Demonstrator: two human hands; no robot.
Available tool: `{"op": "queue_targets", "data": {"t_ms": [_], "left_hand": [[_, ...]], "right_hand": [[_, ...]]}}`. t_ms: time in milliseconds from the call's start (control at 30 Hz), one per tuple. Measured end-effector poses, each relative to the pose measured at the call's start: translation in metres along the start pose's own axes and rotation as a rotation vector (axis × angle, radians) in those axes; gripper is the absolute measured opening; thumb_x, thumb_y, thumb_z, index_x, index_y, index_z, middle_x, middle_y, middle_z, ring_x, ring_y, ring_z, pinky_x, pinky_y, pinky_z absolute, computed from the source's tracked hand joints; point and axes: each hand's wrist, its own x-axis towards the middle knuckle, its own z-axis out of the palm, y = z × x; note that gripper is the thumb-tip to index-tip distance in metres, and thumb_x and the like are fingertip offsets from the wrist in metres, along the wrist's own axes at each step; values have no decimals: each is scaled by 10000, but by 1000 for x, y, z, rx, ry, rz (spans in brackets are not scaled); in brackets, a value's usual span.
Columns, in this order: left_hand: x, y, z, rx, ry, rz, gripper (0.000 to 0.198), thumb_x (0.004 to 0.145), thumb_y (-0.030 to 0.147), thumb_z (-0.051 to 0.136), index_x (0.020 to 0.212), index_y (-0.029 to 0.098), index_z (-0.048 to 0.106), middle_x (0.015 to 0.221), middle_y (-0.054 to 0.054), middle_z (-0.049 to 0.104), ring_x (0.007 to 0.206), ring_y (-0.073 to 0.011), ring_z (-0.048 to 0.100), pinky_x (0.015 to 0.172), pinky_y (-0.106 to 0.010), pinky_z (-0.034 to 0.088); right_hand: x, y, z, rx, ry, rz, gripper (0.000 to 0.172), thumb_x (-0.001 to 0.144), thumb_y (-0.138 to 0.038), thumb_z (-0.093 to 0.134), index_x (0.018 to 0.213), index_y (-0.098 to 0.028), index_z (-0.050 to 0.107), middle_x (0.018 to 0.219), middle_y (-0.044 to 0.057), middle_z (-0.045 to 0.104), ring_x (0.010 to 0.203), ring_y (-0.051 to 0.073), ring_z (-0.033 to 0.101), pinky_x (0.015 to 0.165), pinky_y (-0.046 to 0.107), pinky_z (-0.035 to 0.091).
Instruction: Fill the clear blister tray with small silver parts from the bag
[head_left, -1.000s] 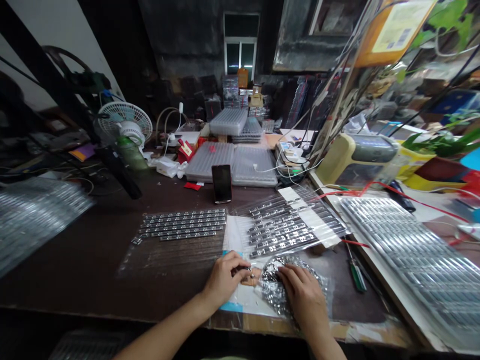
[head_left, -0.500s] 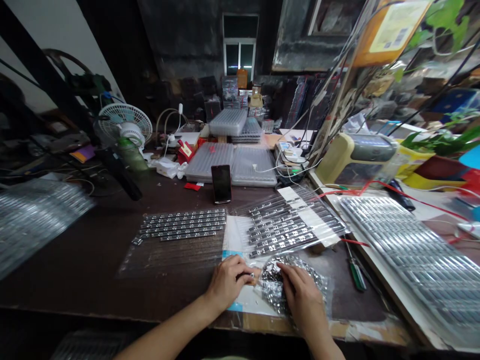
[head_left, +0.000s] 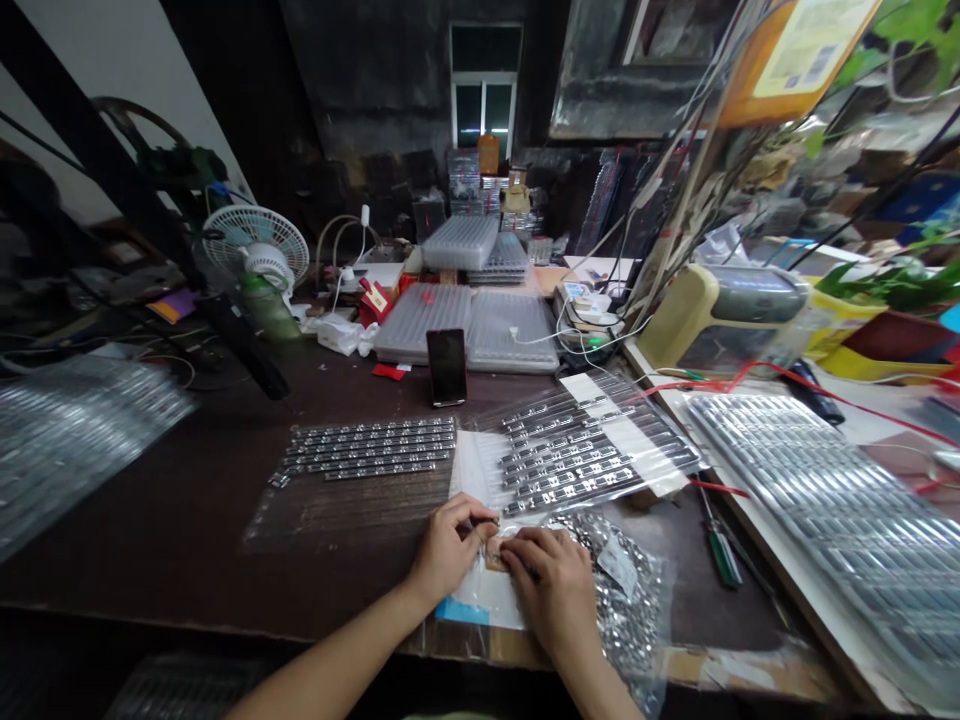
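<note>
right hand [head_left: 546,585] pinches a small tan piece [head_left: 494,555] at its fingertips; the piece lies just right of the curled left hand [head_left: 450,550], whose grip cannot be told. a clear bag of metal parts [head_left: 628,610] lies right, long axis running near-far.

Small assembly workshop, cluttered. Dark worn bench [head_left: 150,500] crowded with stacked clear plastic trays [head_left: 427,325], rows of metal component strips [head_left: 371,450] on plastic film, green-handled screwdriver [head_left: 721,555], loose wires [head_left: 825,405], desk fan [head_left: 255,245]; grimy dark wall [head_left: 360,90] behind.
</note>
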Motion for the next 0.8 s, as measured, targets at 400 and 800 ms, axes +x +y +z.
{"op": "queue_targets", "data": {"t_ms": [400, 800], "left_hand": [[5, 3, 3, 41, -45, -73, 91, 757, 168, 643, 798, 177, 725, 800, -47, 686, 748, -172, 632, 631, -243, 470], [-11, 18, 23, 266, -178, 171, 145, 729, 155, 733, 838, 250, 739, 840, -26, 676, 831, -180, 614, 749, -282, 463]], "right_hand": [[-20, 65, -30, -271, -100, -325, 444, 839, -56, 405, 1184, -276, 578, 1141, 13, 637, 1034, 184, 539, 844, 316, 412], [-18, 60, -26, -124, 76, -108, 204, 935, -289, 437, 915, -236, 633, 878, 26, 639, 817, 151, 574, 747, 271, 435]]}}
